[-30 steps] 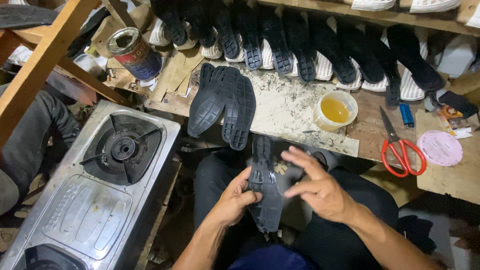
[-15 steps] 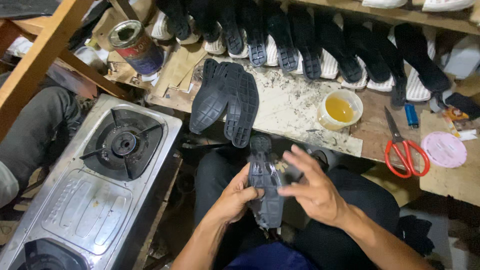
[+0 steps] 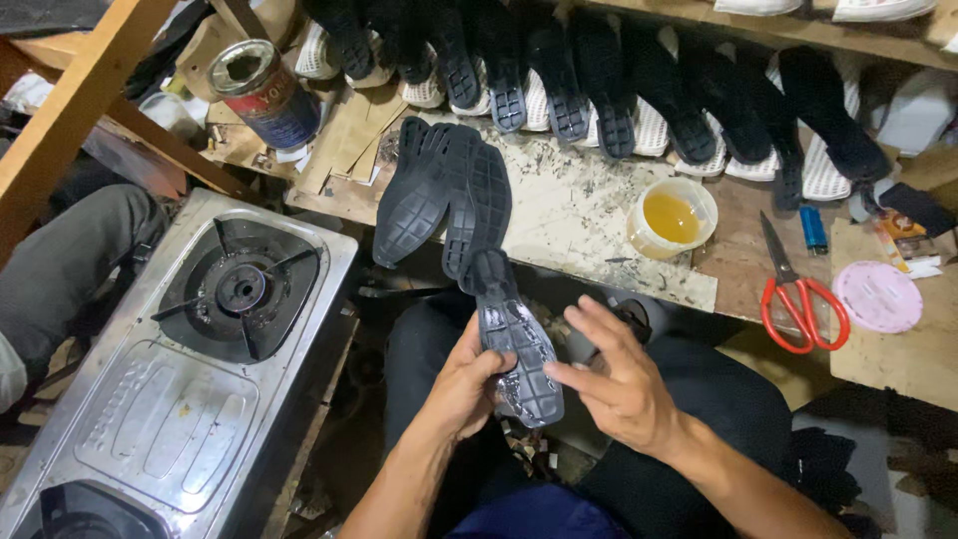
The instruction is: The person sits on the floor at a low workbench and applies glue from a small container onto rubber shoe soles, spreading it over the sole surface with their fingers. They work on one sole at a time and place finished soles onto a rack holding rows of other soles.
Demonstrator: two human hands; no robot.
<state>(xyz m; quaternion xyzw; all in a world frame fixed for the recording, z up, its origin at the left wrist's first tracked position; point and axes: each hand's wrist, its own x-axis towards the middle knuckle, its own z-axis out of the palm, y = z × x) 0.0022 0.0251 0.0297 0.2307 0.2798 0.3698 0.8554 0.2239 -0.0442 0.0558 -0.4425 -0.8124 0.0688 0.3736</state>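
Observation:
Over my lap I hold a black rubber shoe sole (image 3: 514,334), tread side up, with a shiny wet patch near its heel end. My left hand (image 3: 467,384) grips its left edge from below. My right hand (image 3: 614,374) touches its right edge with thumb and fingertips, the other fingers spread. Two more black soles (image 3: 444,195) lie overlapping on the stained workbench (image 3: 569,215) just beyond.
A steel gas stove (image 3: 190,369) stands at left. A yellow cup of glue (image 3: 672,215), red-handled scissors (image 3: 798,289), a blue lighter (image 3: 813,230) and a pink lid (image 3: 878,296) sit on the bench. Several shoes (image 3: 599,80) line the back. A tin can (image 3: 261,95) is far left. Another person's grey-trousered leg (image 3: 55,269) is at left.
The sole has been turned and raised slightly, its shiny patch now facing up. My right hand shifted from lying over it to touching its right edge.

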